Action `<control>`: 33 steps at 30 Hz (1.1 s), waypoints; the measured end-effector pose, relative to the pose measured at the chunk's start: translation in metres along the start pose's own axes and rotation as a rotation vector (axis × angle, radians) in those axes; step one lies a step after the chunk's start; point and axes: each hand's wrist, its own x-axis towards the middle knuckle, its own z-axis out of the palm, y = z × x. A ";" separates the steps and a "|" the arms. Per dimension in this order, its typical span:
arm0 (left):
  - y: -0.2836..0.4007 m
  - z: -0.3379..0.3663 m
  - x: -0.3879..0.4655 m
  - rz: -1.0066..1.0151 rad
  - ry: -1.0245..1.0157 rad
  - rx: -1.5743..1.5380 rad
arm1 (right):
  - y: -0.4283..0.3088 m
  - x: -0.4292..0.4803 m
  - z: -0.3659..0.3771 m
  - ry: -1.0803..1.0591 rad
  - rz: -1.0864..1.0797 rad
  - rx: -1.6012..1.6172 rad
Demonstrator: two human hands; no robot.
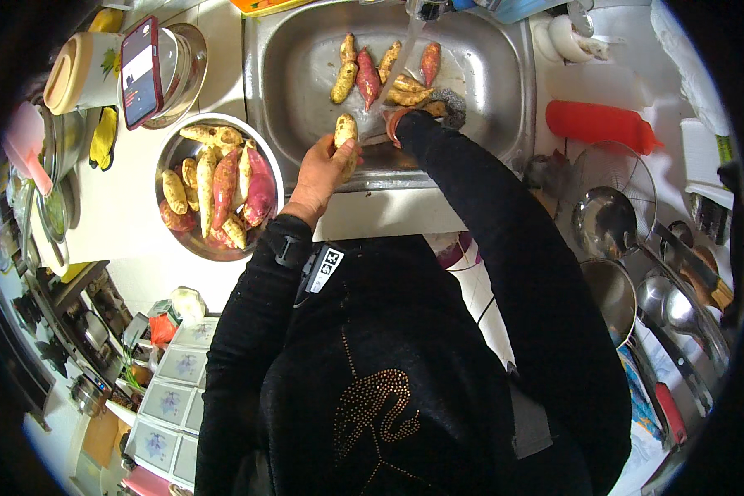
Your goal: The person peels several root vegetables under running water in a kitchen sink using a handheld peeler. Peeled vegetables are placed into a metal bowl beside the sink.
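My left hand [322, 177] grips a yellow-skinned sweet potato [346, 130] at the near edge of a stainless steel sink [304, 115]. Inside the sink, my right hand [394, 126] is beside the stream of water [400, 65] from the faucet [428, 8]. The black sleeve covers much of that hand, and its fingers do not show clearly. Beyond my hands lie several wet sweet potatoes, among them a red one [367, 79], a smaller red one [431, 62] and a yellow one [344, 82]. A dark, mesh-like round patch [454, 108] is right of my right wrist.
Left of the sink, a steel bowl [277, 152] holds several red and yellow sweet potatoes. A phone [141, 71] leans on stacked dishes [189, 74]. Yellow gloves [103, 137] lie nearby. On the right are a red squeeze bottle [598, 126], a wire strainer [632, 167] and a ladle [604, 220].
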 end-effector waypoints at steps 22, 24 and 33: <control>-0.013 -0.003 0.006 0.025 -0.028 0.210 | 0.034 -0.091 -0.033 0.156 -0.257 0.313; -0.016 -0.003 0.009 0.053 -0.008 0.249 | 0.032 -0.111 -0.030 0.266 -0.298 0.392; -0.016 -0.003 0.015 0.170 0.027 0.533 | 0.016 -0.163 -0.039 0.384 -0.267 0.689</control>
